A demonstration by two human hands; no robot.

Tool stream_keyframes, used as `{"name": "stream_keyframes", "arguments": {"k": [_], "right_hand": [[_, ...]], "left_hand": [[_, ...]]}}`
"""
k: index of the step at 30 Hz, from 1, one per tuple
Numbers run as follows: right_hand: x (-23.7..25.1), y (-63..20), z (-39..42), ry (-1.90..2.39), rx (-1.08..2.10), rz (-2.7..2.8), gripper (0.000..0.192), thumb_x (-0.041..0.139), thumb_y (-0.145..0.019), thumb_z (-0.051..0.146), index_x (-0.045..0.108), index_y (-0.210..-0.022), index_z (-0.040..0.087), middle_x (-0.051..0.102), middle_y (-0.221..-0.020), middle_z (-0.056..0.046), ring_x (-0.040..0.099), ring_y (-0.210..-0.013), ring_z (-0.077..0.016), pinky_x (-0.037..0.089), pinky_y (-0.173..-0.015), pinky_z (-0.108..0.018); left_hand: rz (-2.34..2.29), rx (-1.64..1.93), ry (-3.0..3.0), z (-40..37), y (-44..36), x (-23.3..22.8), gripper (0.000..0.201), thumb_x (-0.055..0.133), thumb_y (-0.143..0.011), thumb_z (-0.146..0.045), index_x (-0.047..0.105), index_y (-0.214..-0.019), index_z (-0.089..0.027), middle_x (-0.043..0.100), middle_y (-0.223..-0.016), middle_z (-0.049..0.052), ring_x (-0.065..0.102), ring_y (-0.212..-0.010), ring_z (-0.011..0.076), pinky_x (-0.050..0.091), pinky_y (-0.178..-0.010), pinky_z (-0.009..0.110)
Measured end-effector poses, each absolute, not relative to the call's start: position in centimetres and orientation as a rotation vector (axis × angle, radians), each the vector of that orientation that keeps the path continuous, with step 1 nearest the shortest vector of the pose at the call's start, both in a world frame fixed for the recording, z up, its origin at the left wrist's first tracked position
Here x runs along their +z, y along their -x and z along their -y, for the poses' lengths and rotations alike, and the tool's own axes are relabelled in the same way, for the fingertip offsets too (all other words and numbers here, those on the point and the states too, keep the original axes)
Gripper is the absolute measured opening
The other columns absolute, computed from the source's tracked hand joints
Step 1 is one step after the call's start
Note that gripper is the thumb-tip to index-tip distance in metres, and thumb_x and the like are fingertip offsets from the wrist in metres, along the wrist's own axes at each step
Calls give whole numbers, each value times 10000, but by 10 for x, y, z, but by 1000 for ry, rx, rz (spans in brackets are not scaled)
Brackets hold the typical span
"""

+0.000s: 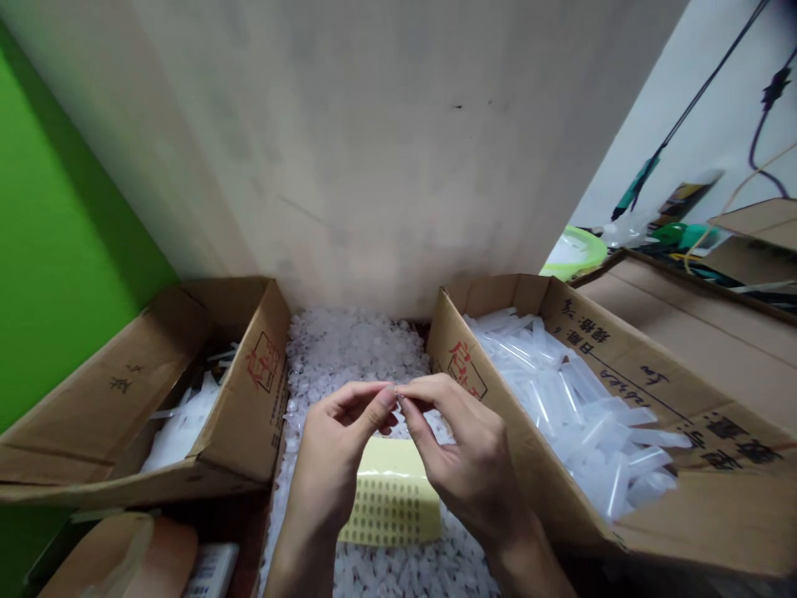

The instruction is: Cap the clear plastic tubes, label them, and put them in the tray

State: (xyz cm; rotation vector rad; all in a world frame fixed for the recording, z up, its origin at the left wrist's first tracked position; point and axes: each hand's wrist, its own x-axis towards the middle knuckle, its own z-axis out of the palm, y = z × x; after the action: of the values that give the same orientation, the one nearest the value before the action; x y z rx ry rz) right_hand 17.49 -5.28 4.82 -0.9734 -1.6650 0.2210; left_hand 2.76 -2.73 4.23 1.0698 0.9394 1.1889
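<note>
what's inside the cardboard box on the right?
The right cardboard box holds a loose pile of clear plastic tubes, lying at mixed angles. Its near wall hides the lower layers and the bottom, so how deep the pile goes cannot be seen.

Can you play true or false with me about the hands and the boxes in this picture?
1. The left hand and right hand meet at the fingertips. True.
2. The right box holds red balls. False: it holds clear plastic tubes.
3. A yellow sheet lies under the hands. True.
4. The wall on the left is blue. False: it is green.
5. The small white pieces lie between the two boxes. True.
</note>
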Motion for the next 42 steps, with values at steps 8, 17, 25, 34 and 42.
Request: {"name": "stream_keyframes", "arguments": {"k": [8, 17, 25, 34, 42], "right_hand": [[42, -163, 54, 1084, 534, 1377, 146, 630, -1003, 191, 659, -860, 202, 661, -822, 8, 642, -756, -127, 517, -686, -243], [41, -158, 51, 1163, 718, 1145, 204, 641, -975, 340, 630, -836, 191, 650, -736, 2, 651, -644, -140, 536, -592, -233], [44, -165, 49, 1181, 702, 1113, 242, 641, -962, 365, 612, -799, 189, 618, -648, 11, 622, -543, -133, 513, -514, -227], [44, -167, 49, 1170, 716, 1227, 205, 611, -967, 323, 582, -807, 197, 620, -711, 1, 640, -597, -141, 539, -544, -234], [39, -159, 45, 1098, 914, 962, 287, 637, -940, 428, 554, -788, 199, 574, -629, 26, 595, -529, -136, 514, -487, -242]], "left_hand": [[-970, 1160, -1160, 27, -26, 50, 259, 875, -789, -403, 796, -838, -160, 717, -734, 23, 631, -678, 119, 519, -649, 199], [-1017, 1144, -1473, 39, -34, 54, 186, 687, -961, -338, 744, -1016, -170, 748, -926, 49, 667, -804, 153, 539, -750, 239], [-991, 1130, -1615, 35, -36, 52, 230, 600, -1027, -303, 799, -1095, -211, 759, -991, 56, 668, -841, 155, 523, -761, 247], [-968, 1125, -1433, 33, -33, 53, 151, 757, -917, -312, 843, -967, -198, 773, -893, 49, 695, -782, 149, 565, -726, 219], [-930, 1110, -1398, 31, -36, 51, 184, 729, -938, -315, 850, -960, -178, 764, -814, 39, 674, -752, 137, 543, -698, 207]]}}
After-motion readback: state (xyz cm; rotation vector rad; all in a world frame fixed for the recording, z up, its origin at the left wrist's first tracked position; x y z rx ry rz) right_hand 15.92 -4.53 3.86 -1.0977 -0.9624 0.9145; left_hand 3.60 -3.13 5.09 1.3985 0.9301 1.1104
